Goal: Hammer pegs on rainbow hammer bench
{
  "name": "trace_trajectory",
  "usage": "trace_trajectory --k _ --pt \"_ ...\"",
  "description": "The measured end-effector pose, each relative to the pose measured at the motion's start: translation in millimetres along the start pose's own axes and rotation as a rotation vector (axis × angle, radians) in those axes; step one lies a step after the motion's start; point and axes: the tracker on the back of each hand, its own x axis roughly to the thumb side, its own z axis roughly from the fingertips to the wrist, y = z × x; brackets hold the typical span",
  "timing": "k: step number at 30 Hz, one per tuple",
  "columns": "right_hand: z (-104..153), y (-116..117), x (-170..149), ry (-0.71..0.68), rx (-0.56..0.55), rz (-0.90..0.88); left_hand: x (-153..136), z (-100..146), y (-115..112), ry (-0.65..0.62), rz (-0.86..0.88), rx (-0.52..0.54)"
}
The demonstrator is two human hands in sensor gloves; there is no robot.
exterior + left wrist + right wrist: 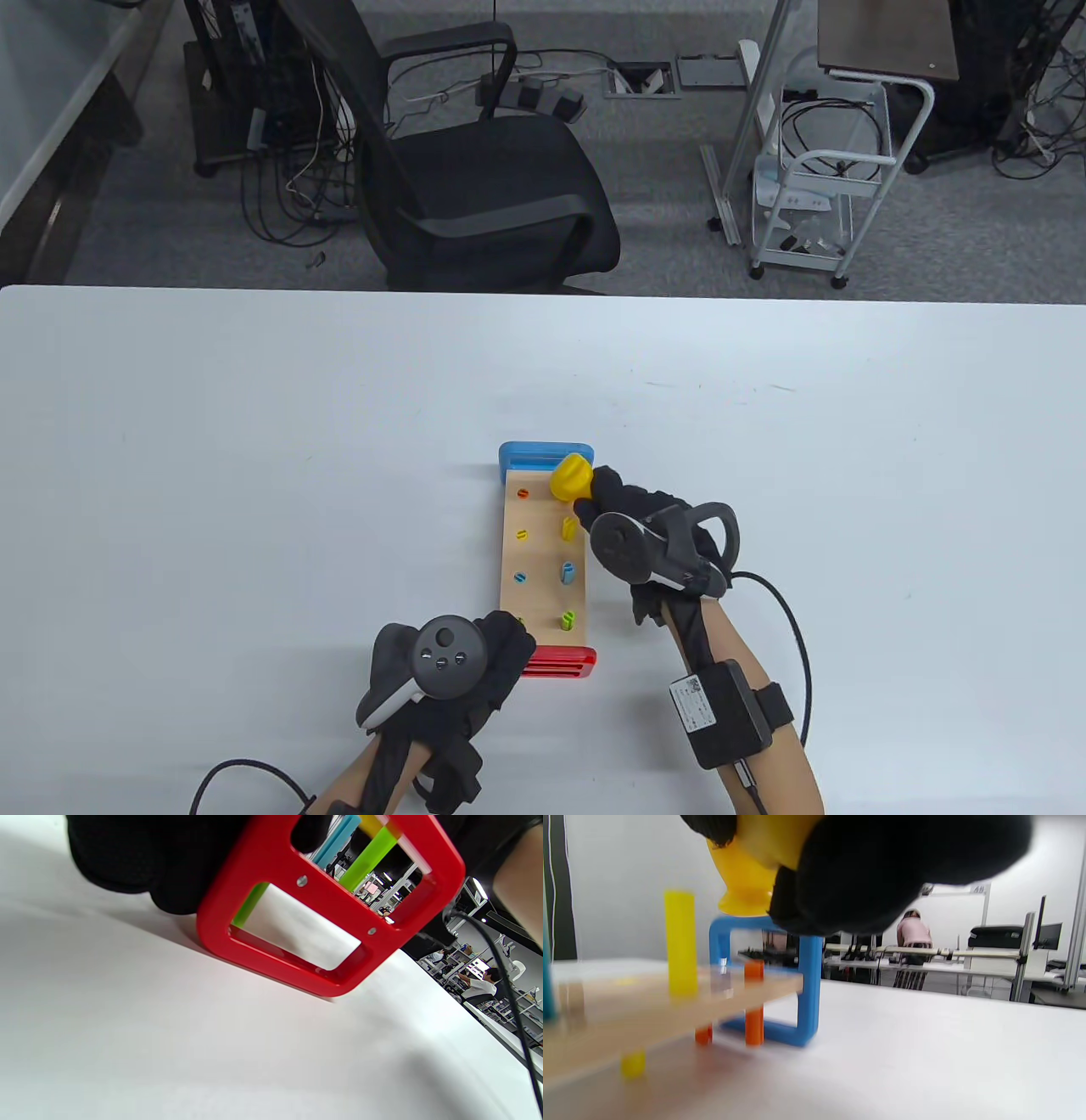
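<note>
The wooden hammer bench [543, 564] lies lengthwise on the table, blue end [545, 454] far, red end [560, 660] near. Its left pegs sit flush; the right yellow [568, 527], blue [567, 573] and green [567, 621] pegs stand up. My right hand [624, 509] grips the yellow hammer [570, 479], its head over the far right corner above the orange peg [754, 969]. The hammer [746, 878] shows in the right wrist view above the blue end frame [806, 984]. My left hand [501, 654] holds the bench's near left corner, by the red frame [331, 921].
The white table [254, 475] spreads wide around the bench. A black office chair [475, 170] and a white cart [814, 187] stand on the floor beyond the far edge. Cables run from both forearms toward the near edge.
</note>
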Motion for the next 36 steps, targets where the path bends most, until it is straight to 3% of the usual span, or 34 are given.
trace_trajectory --k 1,5,6,8,9,10,11,12,13,14,15,17,20,21,23,24,25,26,27,29,31,32,34,36 --pt "0.9 -8.7 -1.5 -0.011 -0.112 -0.036 0.1 0.0 0.0 0.000 0.000 0.000" --pt "3.7 -11.9 -3.8 -0.002 -0.220 -0.093 0.1 -0.2 0.3 0.000 0.002 -0.004" --pt "2.5 -5.7 -3.5 -0.009 -0.176 -0.074 0.1 -0.2 0.3 0.000 0.001 -0.004" --pt "-2.8 18.2 -2.0 -0.008 0.063 0.014 0.1 -0.1 0.3 0.000 0.000 -0.003" --pt "-8.1 39.2 0.3 0.009 0.378 0.129 0.1 -0.1 0.3 0.000 0.000 -0.002" --pt "-4.3 28.2 -2.9 0.017 0.362 0.144 0.3 -0.1 0.3 0.000 -0.001 -0.001" --pt "-5.5 25.7 -2.4 0.000 0.223 0.092 0.3 -0.1 0.4 0.000 -0.003 -0.001" --pt "-10.6 22.9 -0.6 -0.034 0.177 0.041 0.2 -0.1 0.4 0.000 -0.003 -0.002" --pt "-7.7 14.2 -1.5 0.003 0.213 0.087 -0.1 -0.2 0.5 0.000 -0.001 -0.001" --pt "-6.8 8.3 -2.2 -0.006 0.136 0.089 0.0 -0.3 0.6 -0.001 0.000 -0.003" --pt "-4.6 -3.2 -4.2 -0.016 -0.037 0.071 0.1 -0.4 0.6 0.000 0.000 -0.005" --pt "-1.7 -18.0 -8.4 0.001 -0.171 -0.053 -0.1 -0.4 0.6 0.000 -0.002 -0.004" --pt "1.0 -21.7 -12.4 0.014 -0.268 -0.130 -0.1 -0.5 0.6 -0.001 -0.001 -0.003" --pt "0.3 -17.0 -12.4 0.009 -0.245 -0.113 -0.1 -0.5 0.6 -0.001 -0.001 -0.004" --pt "-2.3 11.4 -9.4 -0.039 -0.044 -0.030 -0.2 -0.5 0.7 -0.001 0.000 -0.003" --pt "-3.9 26.6 -6.0 -0.054 0.087 0.011 -0.2 -0.5 0.8 -0.002 0.000 -0.005" --pt "-4.4 44.4 -4.3 0.029 0.326 0.162 -0.2 -0.5 0.8 -0.002 0.001 -0.005" --pt "0.1 37.7 -3.1 0.017 0.280 0.128 -0.1 -0.4 0.8 -0.002 0.000 -0.004" --pt "-2.2 34.4 -1.8 -0.028 0.122 0.056 -0.1 -0.4 0.9 -0.002 -0.001 -0.006" --pt "-6.1 26.6 -0.1 -0.035 0.245 0.111 -0.4 -0.4 0.9 -0.002 0.001 -0.005" --pt "-4.3 11.1 -3.5 -0.052 0.008 0.138 -0.1 -0.5 1.0 -0.002 0.001 -0.009" --pt "-3.7 1.5 -6.4 -0.035 -0.106 0.048 -0.3 -0.5 0.9 -0.002 0.000 -0.007" --pt "-1.3 -7.2 -10.2 0.005 -0.165 -0.126 -0.3 -0.5 1.0 -0.002 0.001 -0.008" --pt "-2.2 -4.5 -10.4 0.005 -0.173 -0.135 -0.3 -0.5 1.0 -0.002 0.001 -0.008"
